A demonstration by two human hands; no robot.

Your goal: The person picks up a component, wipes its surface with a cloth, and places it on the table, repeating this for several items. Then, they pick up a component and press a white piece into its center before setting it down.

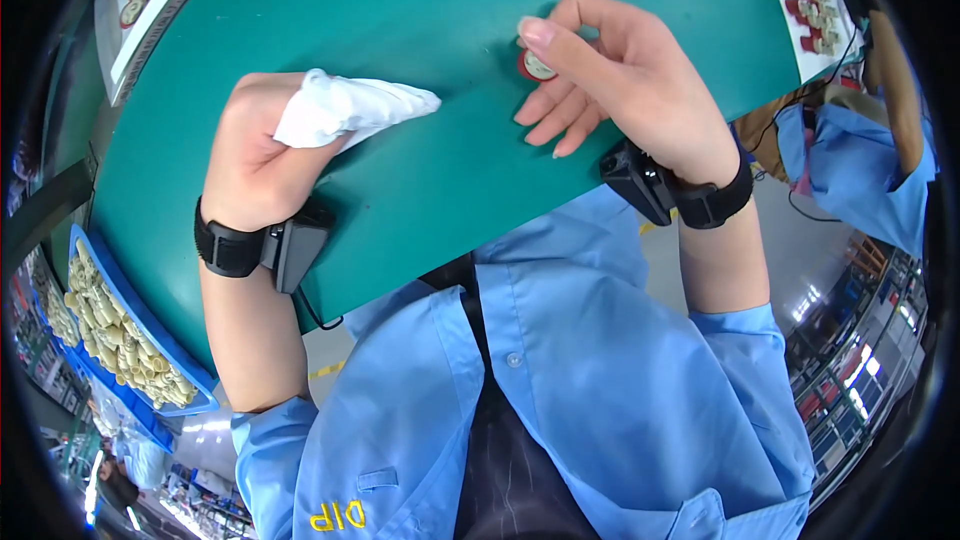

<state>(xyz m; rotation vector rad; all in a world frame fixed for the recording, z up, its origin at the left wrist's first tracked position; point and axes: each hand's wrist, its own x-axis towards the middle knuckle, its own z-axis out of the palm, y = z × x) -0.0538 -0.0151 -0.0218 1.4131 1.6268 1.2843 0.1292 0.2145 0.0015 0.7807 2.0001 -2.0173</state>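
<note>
A: Start close in. What is the left hand (262, 155) doing?

B: It is curled into a loose fist over the near part of the green desk (420, 0), fingers pressed together around a bunched white cloth (345, 108). One end of the cloth sticks out toward the middle of the desk. A black wrist strap with a small box (285, 250) sits on that wrist.

A: And the right hand (625, 90)?

B: A little farther out. Thumb and forefinger pinch a small round part (535, 66), pale on its face with a red rim, held just above or on the desk; I cannot tell whether it touches. The other fingers are spread and rest loosely below it. That wrist carries a black strap (665, 190) too.

A: How would you handle it well from here?

B: I judge the cloth is meant for the part's face. Keep the pinch on the rim only, so the face stays bare, and bring the free end of the cloth up flat rather than bunched. A light grip is enough, since a part this small could flick out.

A: What lies beyond?

B: On the near left, a blue tray (130, 305) of pale parts. At the far right, a white sheet (800, 25) with rows of red and pale round parts, and more of the same at the far left corner. Another person's blue sleeve (860, 175) shows at the right.
</note>
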